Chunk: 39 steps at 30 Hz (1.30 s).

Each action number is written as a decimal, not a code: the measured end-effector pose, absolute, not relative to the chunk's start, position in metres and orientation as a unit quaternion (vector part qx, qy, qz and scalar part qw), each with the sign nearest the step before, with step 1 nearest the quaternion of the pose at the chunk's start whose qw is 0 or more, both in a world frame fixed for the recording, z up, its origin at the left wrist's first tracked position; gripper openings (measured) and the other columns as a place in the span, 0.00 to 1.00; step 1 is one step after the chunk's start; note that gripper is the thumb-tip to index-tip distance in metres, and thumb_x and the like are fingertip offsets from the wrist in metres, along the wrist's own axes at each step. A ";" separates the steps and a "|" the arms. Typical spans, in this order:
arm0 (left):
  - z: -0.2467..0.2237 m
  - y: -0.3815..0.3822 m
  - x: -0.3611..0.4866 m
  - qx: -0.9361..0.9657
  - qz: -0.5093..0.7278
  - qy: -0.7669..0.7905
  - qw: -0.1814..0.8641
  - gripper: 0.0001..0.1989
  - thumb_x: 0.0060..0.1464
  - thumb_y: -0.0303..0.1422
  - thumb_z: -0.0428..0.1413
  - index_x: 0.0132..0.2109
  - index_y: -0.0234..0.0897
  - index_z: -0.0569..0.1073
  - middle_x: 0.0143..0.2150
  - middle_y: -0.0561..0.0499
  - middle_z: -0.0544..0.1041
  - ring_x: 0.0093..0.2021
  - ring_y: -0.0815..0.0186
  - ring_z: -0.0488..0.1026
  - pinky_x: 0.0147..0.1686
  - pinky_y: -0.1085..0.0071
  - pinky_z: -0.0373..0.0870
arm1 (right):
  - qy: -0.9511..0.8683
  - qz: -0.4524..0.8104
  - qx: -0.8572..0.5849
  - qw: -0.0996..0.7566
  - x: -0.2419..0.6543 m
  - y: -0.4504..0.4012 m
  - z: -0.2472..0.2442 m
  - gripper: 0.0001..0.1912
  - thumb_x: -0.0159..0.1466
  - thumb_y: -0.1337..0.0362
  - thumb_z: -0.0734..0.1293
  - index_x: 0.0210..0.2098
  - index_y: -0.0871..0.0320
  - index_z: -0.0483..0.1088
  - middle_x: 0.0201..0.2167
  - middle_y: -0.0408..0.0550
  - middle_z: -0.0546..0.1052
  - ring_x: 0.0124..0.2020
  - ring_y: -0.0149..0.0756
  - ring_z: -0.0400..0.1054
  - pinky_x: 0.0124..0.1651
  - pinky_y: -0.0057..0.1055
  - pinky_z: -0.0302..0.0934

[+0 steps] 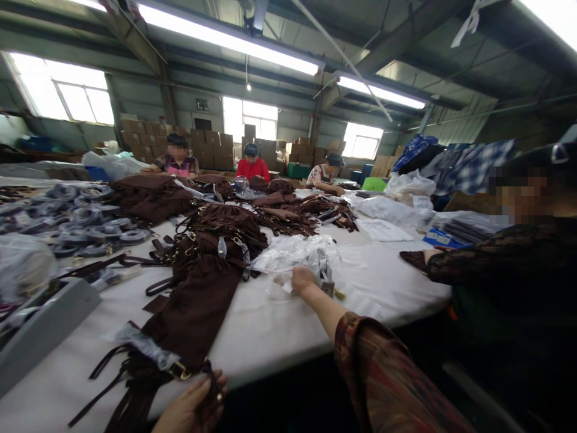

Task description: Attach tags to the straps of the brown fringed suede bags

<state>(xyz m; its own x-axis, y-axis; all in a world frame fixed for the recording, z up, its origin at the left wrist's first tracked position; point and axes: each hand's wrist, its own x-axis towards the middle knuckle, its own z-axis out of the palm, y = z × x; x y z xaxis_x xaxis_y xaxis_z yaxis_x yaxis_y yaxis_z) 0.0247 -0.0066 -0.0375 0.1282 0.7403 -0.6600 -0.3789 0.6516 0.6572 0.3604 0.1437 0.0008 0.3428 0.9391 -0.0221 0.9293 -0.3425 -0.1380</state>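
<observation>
My left hand, low in the view at the table's near edge, has its fingers closed round a dark brown strap with metal fittings. Beside it lies a brown fringed bag with a plastic-wrapped piece and a gold clasp. Farther out, my right hand reaches over the white table to a heap of clear plastic. Its fingers are closed at the plastic's near side; what they hold is too small to make out.
More brown bags are piled mid-table. Coiled straps and a grey box lie left. A person in a dark lace sleeve is close on the right; three people sit across the table.
</observation>
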 end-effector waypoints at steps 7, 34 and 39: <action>-0.031 -0.006 0.025 0.134 0.406 0.518 0.741 0.07 0.53 0.22 0.56 0.41 0.32 0.74 0.37 0.43 0.81 0.34 0.60 0.80 0.31 0.67 0.77 | -0.573 0.067 -0.810 0.103 0.362 0.129 0.010 0.12 0.61 0.68 0.64 0.38 0.65 0.78 0.40 0.64 0.78 0.45 0.46 0.73 0.45 0.32 0.63; -0.010 -0.006 0.011 0.249 0.346 0.509 0.748 0.11 0.46 0.30 0.65 0.37 0.30 0.77 0.28 0.50 0.76 0.25 0.71 0.73 0.24 0.77 0.68 | -0.606 0.519 -0.534 0.279 0.196 -0.026 -0.031 0.09 0.53 0.64 0.67 0.20 0.63 0.72 0.13 0.38 0.63 0.18 0.23 0.53 0.21 0.23 0.46; -0.010 -0.004 0.013 0.251 0.352 0.517 0.739 0.10 0.46 0.31 0.65 0.37 0.31 0.76 0.28 0.49 0.77 0.26 0.70 0.74 0.24 0.77 0.67 | -0.615 0.501 -0.556 0.249 0.192 -0.031 -0.036 0.07 0.51 0.64 0.68 0.21 0.62 0.73 0.15 0.39 0.67 0.18 0.24 0.56 0.21 0.23 0.48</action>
<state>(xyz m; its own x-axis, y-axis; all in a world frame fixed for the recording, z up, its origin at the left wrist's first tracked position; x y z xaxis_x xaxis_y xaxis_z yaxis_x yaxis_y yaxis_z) 0.0126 -0.0035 -0.0099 0.2177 0.7793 -0.5877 -0.2606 0.6267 0.7344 0.1921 -0.0307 -0.0360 -0.2569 0.9335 -0.2502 0.4339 -0.1199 -0.8929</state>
